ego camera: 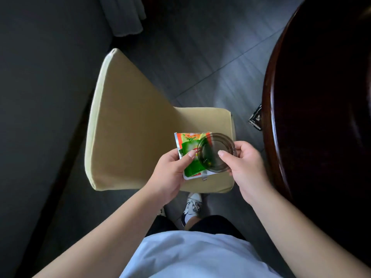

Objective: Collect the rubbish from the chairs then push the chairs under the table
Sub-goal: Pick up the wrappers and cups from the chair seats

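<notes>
A beige upholstered chair [128, 125] stands below me, its seat toward the dark round table [313, 109] on the right. My left hand [170, 175] pinches a green and orange foil sachet [188, 149] above the seat. My right hand [247, 167] grips a clear round plastic lid or dish [217, 152] by its rim, overlapping the sachet's right side. Both items hang over the seat's front part.
Dark grey floor tiles surround the chair. A grey wall or panel [44, 97] runs along the left. A curtain hem [124, 17] hangs at the top. My shoes [192, 207] stand just before the seat. A carved table leg [256, 117] shows beside the seat.
</notes>
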